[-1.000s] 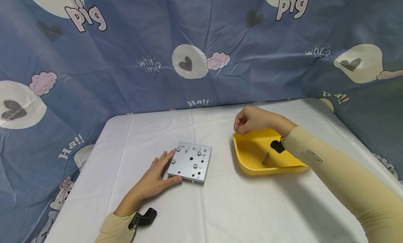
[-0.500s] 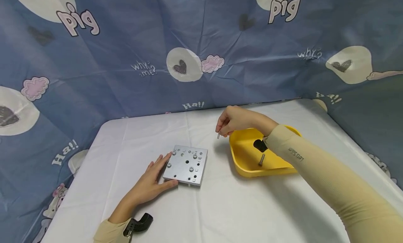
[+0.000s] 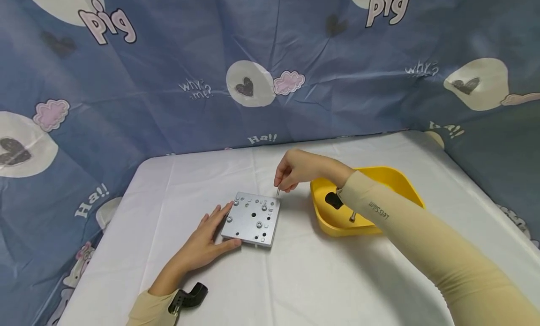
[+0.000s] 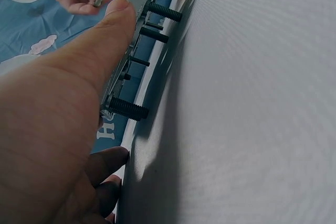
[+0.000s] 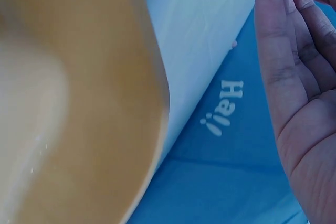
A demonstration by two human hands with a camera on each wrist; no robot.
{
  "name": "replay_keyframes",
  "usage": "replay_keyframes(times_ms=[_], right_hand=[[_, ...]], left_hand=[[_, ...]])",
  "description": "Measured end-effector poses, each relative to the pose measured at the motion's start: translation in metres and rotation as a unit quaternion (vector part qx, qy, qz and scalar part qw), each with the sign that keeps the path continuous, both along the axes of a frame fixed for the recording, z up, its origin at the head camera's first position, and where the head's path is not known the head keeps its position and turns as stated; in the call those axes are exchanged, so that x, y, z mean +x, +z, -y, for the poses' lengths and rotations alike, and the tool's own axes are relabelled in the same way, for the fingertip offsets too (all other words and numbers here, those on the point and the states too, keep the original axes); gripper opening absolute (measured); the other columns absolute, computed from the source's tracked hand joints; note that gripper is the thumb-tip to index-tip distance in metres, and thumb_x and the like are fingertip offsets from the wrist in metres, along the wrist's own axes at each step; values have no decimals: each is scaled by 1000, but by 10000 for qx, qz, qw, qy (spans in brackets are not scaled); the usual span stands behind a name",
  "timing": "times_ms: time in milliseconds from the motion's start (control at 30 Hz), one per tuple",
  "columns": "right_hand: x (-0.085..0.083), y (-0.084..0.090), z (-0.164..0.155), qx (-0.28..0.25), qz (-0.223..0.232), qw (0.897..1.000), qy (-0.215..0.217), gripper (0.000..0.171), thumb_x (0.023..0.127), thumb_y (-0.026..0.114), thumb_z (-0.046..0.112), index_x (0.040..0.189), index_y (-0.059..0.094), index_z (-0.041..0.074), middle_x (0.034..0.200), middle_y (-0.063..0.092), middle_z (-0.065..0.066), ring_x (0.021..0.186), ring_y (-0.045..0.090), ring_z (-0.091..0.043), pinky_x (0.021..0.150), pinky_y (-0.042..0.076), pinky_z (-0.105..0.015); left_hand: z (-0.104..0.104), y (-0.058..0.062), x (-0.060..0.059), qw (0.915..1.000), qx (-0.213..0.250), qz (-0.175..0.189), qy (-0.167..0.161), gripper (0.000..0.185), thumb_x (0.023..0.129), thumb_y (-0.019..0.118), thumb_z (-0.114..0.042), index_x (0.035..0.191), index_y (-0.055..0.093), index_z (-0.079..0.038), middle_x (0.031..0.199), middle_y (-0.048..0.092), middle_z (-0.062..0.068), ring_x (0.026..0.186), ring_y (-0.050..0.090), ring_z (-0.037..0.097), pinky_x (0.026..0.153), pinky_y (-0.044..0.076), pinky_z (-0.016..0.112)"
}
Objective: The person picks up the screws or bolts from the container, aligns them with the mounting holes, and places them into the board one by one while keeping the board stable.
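With several screws already seated, the right hand (image 3: pixel 295 171) pinches a small screw (image 3: pixel 278 192) over the metal plate (image 3: pixel 252 218), not yet inserted, while the left hand (image 3: pixel 202 244) steadies the plate with straight fingers.

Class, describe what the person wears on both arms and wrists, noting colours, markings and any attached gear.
Both arms wear pale yellow-beige ribbed sleeves. The right sleeve carries small dark lettering near the forearm. A black mount sits at the left wrist, and another black mount at the right wrist. The left hand and right hand are bare.
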State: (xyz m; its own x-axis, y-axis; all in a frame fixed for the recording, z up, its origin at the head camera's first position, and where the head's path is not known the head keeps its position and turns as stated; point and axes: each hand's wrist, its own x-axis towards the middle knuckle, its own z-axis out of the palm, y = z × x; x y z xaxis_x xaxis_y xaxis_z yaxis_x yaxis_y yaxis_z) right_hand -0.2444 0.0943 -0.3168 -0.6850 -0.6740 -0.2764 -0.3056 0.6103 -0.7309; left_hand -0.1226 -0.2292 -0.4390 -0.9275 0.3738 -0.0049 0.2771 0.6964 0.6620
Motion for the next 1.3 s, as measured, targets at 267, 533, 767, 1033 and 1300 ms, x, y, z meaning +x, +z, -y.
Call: replay_keyframes(times_ms=[267,533,767,1033,1300], right_hand=[[3,-14,17,31,232,9995,190,6,93,78,3,98,81,2,82,80,-2,76,76,-17,77,68,-28],[9,-24,25,108,357,9987,346,5,92,79,2,97,81,3,82,81,-2,74,76,-16,75,68,-29],[9,-24,26,154,369,9985,371,5,92,79,3,96,82,5,84,81,-2,74,75,-15,76,68,-31],[11,-23,27,211,579,9969,496,6,93,80,2,98,82,4,86,82,-3,71,73,-7,75,66,-27],[11,-25,30,317,721,9954,544,6,93,80,2,97,82,6,85,81,-1,73,74,-8,83,69,-37]], left_hand=[[0,0,-2,10000,-36,-5,3,102,91,83,-49,172,27,-26,177,32,12,167,20,42,137,6,65],[1,1,-2,10000,-62,7,-26,102,92,82,-51,173,26,-26,177,31,12,167,19,42,137,6,66],[1,2,-3,10000,-80,37,3,102,91,83,-52,173,26,-27,178,31,10,167,18,41,137,5,64],[0,0,-3,10000,-48,56,0,103,91,83,-51,173,26,-26,178,31,10,168,18,40,137,5,63],[1,-2,-2,10000,-25,63,-7,103,91,83,-50,173,25,-26,178,31,10,167,18,41,137,5,64]])
